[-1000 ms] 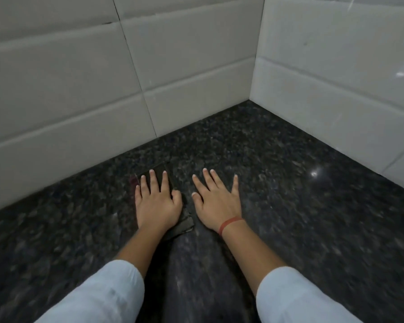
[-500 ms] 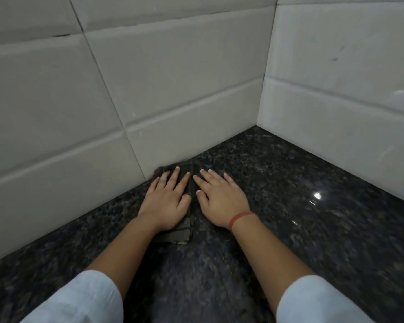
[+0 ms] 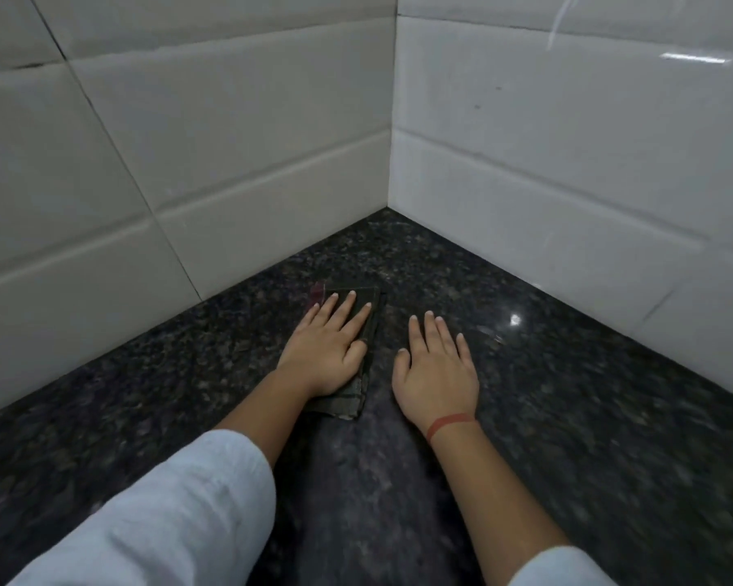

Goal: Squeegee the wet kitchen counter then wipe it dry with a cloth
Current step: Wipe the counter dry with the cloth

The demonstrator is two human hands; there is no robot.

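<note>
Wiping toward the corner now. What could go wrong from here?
1. The folded cloth covers only a narrow strip under the left hand; the corner beyond it could be missed.
2. The right hand lies flat and bare on the counter; it may smear the surface, or slip if that patch is wet.
3. Cloth and counter are both dark, so leftover streaks may be hard to spot.

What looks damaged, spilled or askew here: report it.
A dark, crack-like gap runs along a tile joint high on the left wall. Otherwise nothing: the folded cloth lies flat under the left hand on the counter.
</note>
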